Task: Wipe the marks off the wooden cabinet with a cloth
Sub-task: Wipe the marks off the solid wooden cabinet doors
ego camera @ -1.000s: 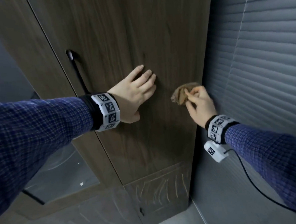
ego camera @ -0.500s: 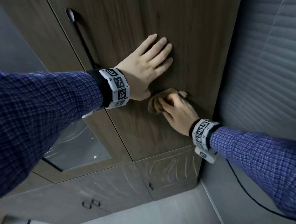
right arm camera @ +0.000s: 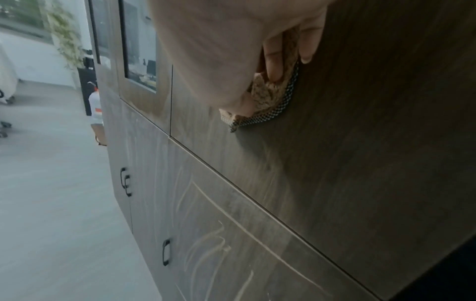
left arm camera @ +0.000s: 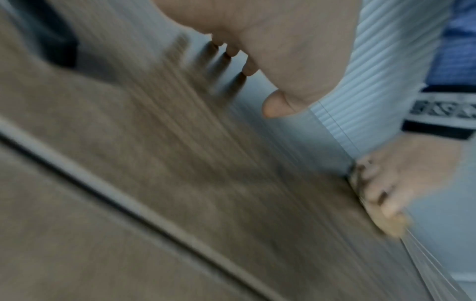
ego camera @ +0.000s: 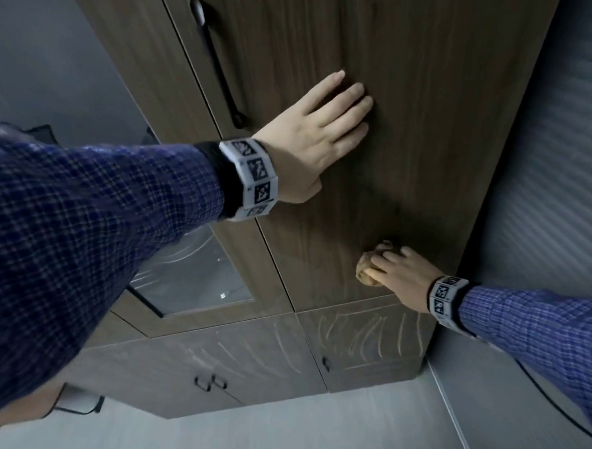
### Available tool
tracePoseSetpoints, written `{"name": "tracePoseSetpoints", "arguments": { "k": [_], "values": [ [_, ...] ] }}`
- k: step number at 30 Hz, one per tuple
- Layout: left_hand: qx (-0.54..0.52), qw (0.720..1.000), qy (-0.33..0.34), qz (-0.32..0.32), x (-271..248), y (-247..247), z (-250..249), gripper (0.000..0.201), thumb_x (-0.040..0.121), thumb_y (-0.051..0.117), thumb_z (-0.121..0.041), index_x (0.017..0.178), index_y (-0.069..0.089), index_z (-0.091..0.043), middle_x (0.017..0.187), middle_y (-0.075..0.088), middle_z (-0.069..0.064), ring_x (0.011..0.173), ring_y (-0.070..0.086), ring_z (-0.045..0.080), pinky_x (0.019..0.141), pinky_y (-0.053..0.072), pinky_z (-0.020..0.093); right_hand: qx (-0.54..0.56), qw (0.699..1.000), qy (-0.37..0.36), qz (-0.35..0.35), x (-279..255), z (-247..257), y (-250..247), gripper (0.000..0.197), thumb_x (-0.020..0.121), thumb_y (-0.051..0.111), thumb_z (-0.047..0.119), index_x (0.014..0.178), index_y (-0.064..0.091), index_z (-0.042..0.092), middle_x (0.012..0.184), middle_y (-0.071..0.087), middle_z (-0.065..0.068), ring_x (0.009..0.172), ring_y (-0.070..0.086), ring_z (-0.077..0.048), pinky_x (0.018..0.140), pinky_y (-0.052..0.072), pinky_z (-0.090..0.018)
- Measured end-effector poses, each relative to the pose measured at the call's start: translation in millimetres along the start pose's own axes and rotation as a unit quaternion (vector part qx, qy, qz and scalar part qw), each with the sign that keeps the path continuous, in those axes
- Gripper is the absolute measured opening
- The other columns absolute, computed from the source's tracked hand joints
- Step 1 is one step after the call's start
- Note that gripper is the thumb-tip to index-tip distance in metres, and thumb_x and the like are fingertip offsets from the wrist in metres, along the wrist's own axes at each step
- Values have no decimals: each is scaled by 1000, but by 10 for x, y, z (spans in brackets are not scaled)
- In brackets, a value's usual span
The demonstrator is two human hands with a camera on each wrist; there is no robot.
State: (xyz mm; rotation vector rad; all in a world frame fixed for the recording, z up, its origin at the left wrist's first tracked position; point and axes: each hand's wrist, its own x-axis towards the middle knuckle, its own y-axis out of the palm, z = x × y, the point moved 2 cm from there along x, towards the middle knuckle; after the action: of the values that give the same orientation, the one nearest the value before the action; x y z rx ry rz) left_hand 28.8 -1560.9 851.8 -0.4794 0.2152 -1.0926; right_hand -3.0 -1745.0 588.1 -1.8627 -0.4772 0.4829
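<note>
The wooden cabinet [ego camera: 419, 121] fills the head view, its tall dark door in front of me. My left hand [ego camera: 320, 133] lies flat on that door with straight fingers, just right of the black handle [ego camera: 217, 63]. My right hand [ego camera: 396, 270] grips a bunched tan cloth [ego camera: 364, 272] and presses it on the door's lower part, near the bottom edge. The right wrist view shows the cloth [right arm camera: 268, 95] under my fingers, with a checked edge against the wood. Pale scribbled marks [ego camera: 372, 337] cover the small lower doors [right arm camera: 226, 240].
A glass-fronted door [ego camera: 188, 281] sits to the left of the tall door. Grey slatted blinds [ego camera: 557, 142] stand close on the right, next to the cabinet's side. The pale floor [ego camera: 230, 440] lies below. Small black pulls [ego camera: 210, 383] are on the lower doors.
My right hand has carried the cloth down the door, from beside the left hand to near the door's bottom edge. The left hand stays flat on the door; the view has tilted down.
</note>
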Motion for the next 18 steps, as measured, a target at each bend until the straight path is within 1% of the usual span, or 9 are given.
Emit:
{"name": "tracePoseSetpoints", "arguments": {
  "k": [1,3,5,8,10,12,13,15,18],
  "values": [
    [11,1000,-1,9,-101,61,-62,89,82,49,-50,155,26,-5,161,19,23,150,14,41,122,6,61,-8,1000,1,11,6,-12,10,70,85,59,20,149,30,23,143,38,-1,122,43,-23,94,36,-40],
    [25,999,-8,26,-332,206,-180,94,81,52,-55,156,23,-5,159,21,23,149,16,43,122,5,63,-2,1000,6,-1,50,21,-24,68,85,58,26,148,34,23,140,41,-3,118,47,-23,94,37,-41],
    [26,998,-11,47,-545,351,-260,102,79,57,-58,157,18,-4,159,20,23,149,17,44,121,7,64,16,999,7,-37,131,101,-131,63,83,57,28,144,40,24,136,46,-4,113,51,-23,93,38,-41],
    [33,997,-4,70,-694,528,-303,103,83,55,-54,158,7,-4,163,8,24,151,10,44,120,13,63,39,992,1,-118,296,258,-380,60,80,59,29,139,47,24,129,51,-5,108,54,-24,90,41,-41],
    [41,996,-3,75,-695,570,-321,105,83,56,-56,158,4,-4,163,5,24,151,9,45,120,13,63,50,986,-5,-161,397,386,-542,59,80,61,29,138,49,22,125,52,-6,106,55,-25,89,43,-41],
    [45,996,-6,80,-683,575,-335,110,81,58,-61,158,4,-5,164,3,24,151,7,44,120,12,63,47,982,-7,-181,470,477,-627,60,80,61,29,138,48,21,125,51,-6,103,54,-25,87,43,-41],
    [44,996,-8,80,-682,578,-338,111,81,58,-62,158,3,-5,164,2,24,151,6,44,120,11,63,46,982,-6,-182,486,486,-627,61,80,61,29,139,46,21,125,50,-6,103,53,-25,86,43,-41],
    [40,996,-13,79,-694,590,-342,113,80,59,-63,158,1,-5,164,0,23,152,5,44,121,10,62,34,986,-14,-161,475,440,-558,65,79,62,29,142,43,22,129,47,-4,106,51,-24,86,42,-41],
    [37,996,-20,78,-708,598,-364,116,80,60,-64,158,-1,-5,164,-3,23,152,3,43,121,10,61,-26,995,-38,-91,307,252,-321,66,83,57,26,146,39,21,136,44,-3,111,49,-23,85,38,-41]
  ]
}}
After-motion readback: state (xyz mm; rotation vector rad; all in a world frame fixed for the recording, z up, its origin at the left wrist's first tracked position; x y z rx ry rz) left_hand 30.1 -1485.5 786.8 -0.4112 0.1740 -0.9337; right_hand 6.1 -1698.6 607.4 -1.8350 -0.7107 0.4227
